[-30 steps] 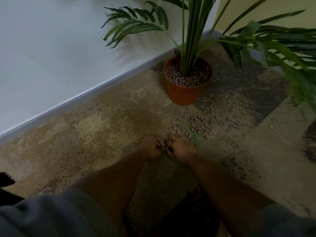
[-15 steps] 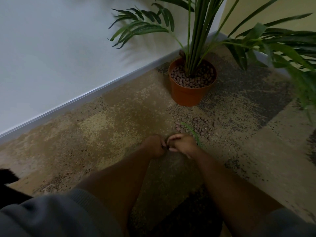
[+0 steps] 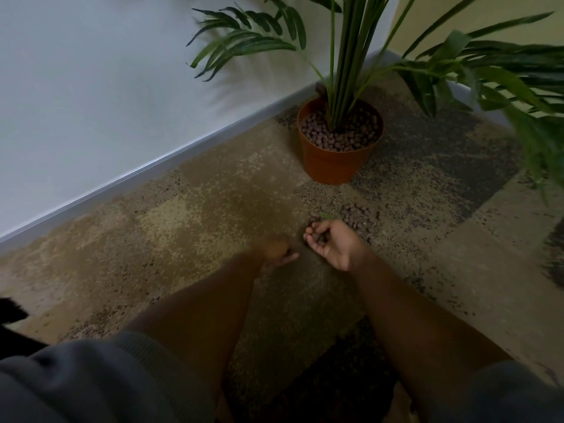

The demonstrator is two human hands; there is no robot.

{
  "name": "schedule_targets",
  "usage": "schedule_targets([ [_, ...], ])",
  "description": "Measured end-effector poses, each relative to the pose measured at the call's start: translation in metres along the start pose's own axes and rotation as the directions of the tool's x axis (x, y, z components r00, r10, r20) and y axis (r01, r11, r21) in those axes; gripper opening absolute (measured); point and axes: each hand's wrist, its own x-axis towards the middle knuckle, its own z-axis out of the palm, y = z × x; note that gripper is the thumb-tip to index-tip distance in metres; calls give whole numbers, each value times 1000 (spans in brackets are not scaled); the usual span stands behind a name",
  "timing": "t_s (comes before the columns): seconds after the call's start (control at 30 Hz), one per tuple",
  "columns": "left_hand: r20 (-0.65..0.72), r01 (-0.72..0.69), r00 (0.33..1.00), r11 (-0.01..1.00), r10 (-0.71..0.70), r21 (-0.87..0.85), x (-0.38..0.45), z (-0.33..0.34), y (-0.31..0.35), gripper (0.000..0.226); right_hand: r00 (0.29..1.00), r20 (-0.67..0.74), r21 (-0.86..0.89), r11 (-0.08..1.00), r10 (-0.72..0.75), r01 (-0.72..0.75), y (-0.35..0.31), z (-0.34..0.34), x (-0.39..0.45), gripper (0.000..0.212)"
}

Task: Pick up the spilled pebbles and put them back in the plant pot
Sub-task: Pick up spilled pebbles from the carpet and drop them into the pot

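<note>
Pebbles (image 3: 355, 215) lie spilled on the carpet (image 3: 213, 215) just before the orange plant pot (image 3: 332, 166). Right hand (image 3: 331, 245), palm up with fingers curled, cups a few pebbles. Left hand (image 3: 277, 251) is blurred; its grip cannot be told.

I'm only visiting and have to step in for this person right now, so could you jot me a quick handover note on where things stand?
Right hand: palm up, fingers curled round a few collected pebbles.
Left hand: low over the carpet beside the right; blurred, so I cannot tell whether it holds anything.
Plant pot: upright near the wall corner, already topped with pebbles.
Spilled pile: on the carpet in front of the pot, just beyond the right hand.
Done: a small handful gathered.
Left: carry that handful to the pot, then clear the rest of the pile.
</note>
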Motion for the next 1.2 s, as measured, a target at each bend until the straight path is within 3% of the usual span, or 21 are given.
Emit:
schedule_targets([
  [0.07,31,62,998,964,-55,-258,-2,1,5,9,1000,4,39,999,-23,23,-5,3,-1,15],
  [0.13,26,37,999,890,-28,-454,-1,0,14,15,998,-4,115,992,-61,61,-14,10,-2,15],
  [0.27,102,-12,990,775,99,-631,-6,7,50,16,992,-44,308,943,-119,126,-50,37,-5,20],
  [0.33,68,-57,988,729,141,-682,-9,14,75,17,986,-21,384,909,-168,163,-72,50,-10,21],
  [0.43,-14,-139,983,693,183,-707,-18,27,117,24,959,-9,457,852,-282,255,-103,65,-18,21],
  [0.57,-15,-212,958,672,287,-710,-30,42,167,37,921,-108,478,793,-373,377,-139,74,-21,18],
  [0.73,45,-231,933,691,356,-685,-33,62,205,32,913,-43,439,813,-406,382,-157,75,-25,41],
  [0.87,111,-205,924,719,366,-664,-33,65,205,43,903,8,439,813,-430,383,-155,66,-33,41],
  [1.07,-213,-405,908,630,360,-662,-20,53,174,40,920,-47,258,885,-388,387,-135,40,-32,32],
  [1.2,-335,-333,926,793,174,-509,-1,46,135,26,940,-160,-43,953,-302,299,-111,20,-27,15],
])
